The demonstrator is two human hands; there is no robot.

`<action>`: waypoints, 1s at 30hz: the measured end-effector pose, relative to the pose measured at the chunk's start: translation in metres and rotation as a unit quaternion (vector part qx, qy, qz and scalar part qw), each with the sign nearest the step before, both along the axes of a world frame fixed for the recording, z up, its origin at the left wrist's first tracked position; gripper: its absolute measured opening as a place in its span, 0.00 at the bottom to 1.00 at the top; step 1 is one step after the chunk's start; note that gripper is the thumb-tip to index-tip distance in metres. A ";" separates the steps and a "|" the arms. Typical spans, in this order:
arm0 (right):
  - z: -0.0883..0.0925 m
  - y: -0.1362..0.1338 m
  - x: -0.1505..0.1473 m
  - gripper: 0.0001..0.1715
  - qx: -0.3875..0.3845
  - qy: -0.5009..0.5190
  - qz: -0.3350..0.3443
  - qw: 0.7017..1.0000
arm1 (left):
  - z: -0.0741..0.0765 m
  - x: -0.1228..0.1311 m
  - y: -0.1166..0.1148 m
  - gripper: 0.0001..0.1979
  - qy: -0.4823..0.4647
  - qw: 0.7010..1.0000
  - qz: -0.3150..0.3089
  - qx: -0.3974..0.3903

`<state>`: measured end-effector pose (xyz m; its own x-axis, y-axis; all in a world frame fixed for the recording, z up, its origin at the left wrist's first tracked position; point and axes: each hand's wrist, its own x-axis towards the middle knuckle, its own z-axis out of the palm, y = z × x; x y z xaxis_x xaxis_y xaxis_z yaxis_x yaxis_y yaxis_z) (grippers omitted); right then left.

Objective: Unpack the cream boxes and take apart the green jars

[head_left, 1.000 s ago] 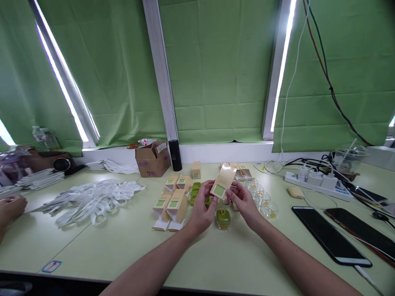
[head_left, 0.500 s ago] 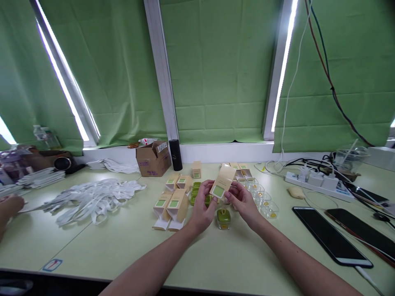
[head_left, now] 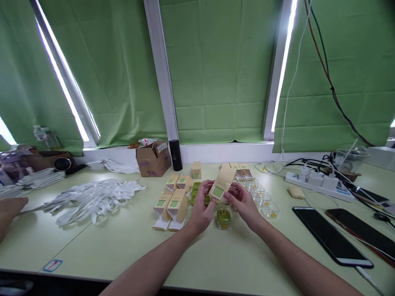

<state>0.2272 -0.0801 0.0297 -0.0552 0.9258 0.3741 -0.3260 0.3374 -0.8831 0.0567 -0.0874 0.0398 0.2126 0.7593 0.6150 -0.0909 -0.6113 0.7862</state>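
Between my two hands is a small tan cardboard box (head_left: 222, 181) with a green square on its face, tilted, a flap pointing up and away. My left hand (head_left: 202, 209) pinches its left side, and my right hand (head_left: 245, 203) grips the right side. Just below them on the table stands a small glass jar with a green lid (head_left: 224, 218). Several green lids (head_left: 196, 189) lie behind my left hand, partly hidden by it. Clear glass jars (head_left: 268, 207) sit in rows beyond my right hand. More tan boxes (head_left: 177, 207) stand left of my hands, their bottom flaps open.
White straps (head_left: 98, 199) lie heaped at left, near another person's hand (head_left: 10, 209). A brown carton (head_left: 152, 158) and a black cylinder (head_left: 175, 155) stand at the back. On the right are phones (head_left: 331, 236), cables and a white power strip (head_left: 319, 186).
The box in my hands has tipped slightly, its green square shifting a little left and down. At far left, the other person's hand has moved slightly. The jars and standing boxes are unchanged.
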 end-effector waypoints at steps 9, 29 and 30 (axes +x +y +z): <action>0.001 -0.001 0.001 0.31 -0.014 0.007 0.001 1.000 | 0.001 0.000 0.000 0.21 -0.003 1.000 -0.002 0.002; -0.007 0.004 0.006 0.26 -0.014 0.028 0.019 0.999 | -0.007 0.000 0.004 0.24 0.061 0.994 0.076 0.049; -0.008 0.004 0.006 0.27 -0.015 0.029 0.020 0.999 | -0.008 0.000 0.005 0.24 0.074 0.991 0.097 0.058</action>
<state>0.2329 -0.0759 0.0218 -0.0710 0.9341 0.3498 -0.3893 0.2969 -0.8719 0.0571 -0.0825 0.0316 0.1649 0.7211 0.6729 0.1483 -0.6926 0.7059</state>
